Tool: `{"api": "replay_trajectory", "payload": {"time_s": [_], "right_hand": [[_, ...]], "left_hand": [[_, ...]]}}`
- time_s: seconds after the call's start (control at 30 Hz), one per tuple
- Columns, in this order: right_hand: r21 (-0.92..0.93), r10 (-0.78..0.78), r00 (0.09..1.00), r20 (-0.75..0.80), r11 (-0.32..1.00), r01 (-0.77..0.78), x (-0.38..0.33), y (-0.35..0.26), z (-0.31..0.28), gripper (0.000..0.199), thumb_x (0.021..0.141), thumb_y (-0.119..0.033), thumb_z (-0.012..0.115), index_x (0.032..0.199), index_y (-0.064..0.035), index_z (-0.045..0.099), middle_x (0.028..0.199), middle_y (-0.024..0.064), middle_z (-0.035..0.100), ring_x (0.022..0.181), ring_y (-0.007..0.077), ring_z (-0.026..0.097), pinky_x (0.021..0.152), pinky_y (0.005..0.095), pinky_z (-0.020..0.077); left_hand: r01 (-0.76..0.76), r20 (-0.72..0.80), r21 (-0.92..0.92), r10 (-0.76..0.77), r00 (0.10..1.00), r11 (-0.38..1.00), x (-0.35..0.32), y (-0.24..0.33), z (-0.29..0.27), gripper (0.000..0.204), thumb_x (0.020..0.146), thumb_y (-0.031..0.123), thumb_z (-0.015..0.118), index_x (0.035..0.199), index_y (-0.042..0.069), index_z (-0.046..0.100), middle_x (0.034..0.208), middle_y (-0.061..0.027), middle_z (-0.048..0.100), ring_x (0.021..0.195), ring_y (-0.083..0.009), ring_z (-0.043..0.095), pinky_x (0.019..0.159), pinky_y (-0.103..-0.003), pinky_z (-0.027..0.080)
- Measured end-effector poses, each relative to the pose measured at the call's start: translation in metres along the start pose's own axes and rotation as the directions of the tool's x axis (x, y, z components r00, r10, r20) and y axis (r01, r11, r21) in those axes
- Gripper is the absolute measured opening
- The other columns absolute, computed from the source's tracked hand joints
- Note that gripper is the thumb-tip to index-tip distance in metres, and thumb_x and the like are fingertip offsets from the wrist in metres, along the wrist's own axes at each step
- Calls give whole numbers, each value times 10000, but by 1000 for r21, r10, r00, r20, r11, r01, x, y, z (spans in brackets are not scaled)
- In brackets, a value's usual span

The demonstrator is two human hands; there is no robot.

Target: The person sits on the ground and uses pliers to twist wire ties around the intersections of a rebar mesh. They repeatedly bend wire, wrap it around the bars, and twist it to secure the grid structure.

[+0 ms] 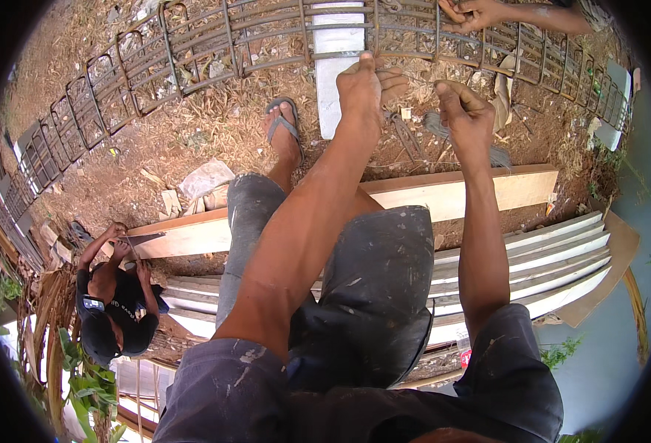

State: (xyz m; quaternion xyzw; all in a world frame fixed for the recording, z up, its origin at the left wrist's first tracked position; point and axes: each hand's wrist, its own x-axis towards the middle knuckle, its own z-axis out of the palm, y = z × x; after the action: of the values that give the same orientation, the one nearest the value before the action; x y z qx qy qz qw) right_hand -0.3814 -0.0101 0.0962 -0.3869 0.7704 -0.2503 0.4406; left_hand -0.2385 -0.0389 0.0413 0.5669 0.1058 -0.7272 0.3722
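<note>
I am sitting at an outdoor building site. A long cage of steel rebar (214,44) is curving across bare dirt and dry grass (192,140) from nine to two o'clock. Timber planks (451,193) and stacked corrugated sheets (554,258) are lying at three o'clock, and another person (115,306) is crouching over a board at eight o'clock.

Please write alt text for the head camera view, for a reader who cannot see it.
Seen from above, a seated person's left hand and right hand pull thin tie wire at a long rebar cage lying on dry, littered ground. Another person's hands work on the cage at top right, and a third person crouches by a wooden plank at lower left.
</note>
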Motion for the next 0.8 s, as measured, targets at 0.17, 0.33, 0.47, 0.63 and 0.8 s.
{"api": "replay_trajectory", "payload": {"time_s": [0.17, 0.33, 0.47, 0.63, 0.8], "right_hand": [[-447, -345, 904, -253, 870, 207, 60, 6, 3, 293, 834, -272, 650, 966, -23, 728, 616, 129, 641, 555, 182, 586, 562, 343, 460], [-625, -414, 888, -200, 752, 209, 102, 18, 6, 292, 834, -283, 606, 977, -67, 741, 621, 153, 655, 534, 294, 619, 567, 386, 490], [-620, -379, 904, -197, 763, 184, 129, 35, 16, 290, 829, -275, 598, 987, -79, 742, 666, 196, 661, 626, 338, 659, 642, 410, 517], [-727, -384, 923, 22, 628, 278, 166, 50, 24, 288, 814, -260, 574, 951, -69, 740, 780, 242, 669, 755, 396, 665, 723, 443, 525], [-506, -292, 934, 203, 785, 356, 200, 63, 42, 274, 802, -218, 564, 935, -52, 737, 828, 267, 666, 816, 399, 668, 785, 438, 519]], "left_hand": [[-253, 276, 587, 103, 956, 769, 64, -32, -12, 457, 949, 144, 522, 1326, -100, 440, 1085, -217, 609, 807, -266, 683, 726, -310, 571], [-136, 228, 267, 75, 971, 954, 79, -48, 34, 545, 918, -23, 460, 1400, -158, 243, 1251, -310, 498, 918, -312, 676, 795, -311, 574], [-56, 166, -116, 75, 983, 992, 102, -52, 55, 624, 882, -117, 360, 1446, -100, 93, 1273, -291, 403, 987, -332, 628, 940, -387, 543], [-122, 121, -254, 157, 980, 959, 121, -58, 65, 582, 827, -142, 328, 1381, -67, 166, 1176, -254, 383, 960, -350, 595, 950, -488, 544], [-154, 232, -125, 180, 956, 980, 146, -60, 63, 373, 850, -92, 367, 1223, -121, 362, 1113, -225, 448, 893, -359, 637, 753, -444, 626]]}}
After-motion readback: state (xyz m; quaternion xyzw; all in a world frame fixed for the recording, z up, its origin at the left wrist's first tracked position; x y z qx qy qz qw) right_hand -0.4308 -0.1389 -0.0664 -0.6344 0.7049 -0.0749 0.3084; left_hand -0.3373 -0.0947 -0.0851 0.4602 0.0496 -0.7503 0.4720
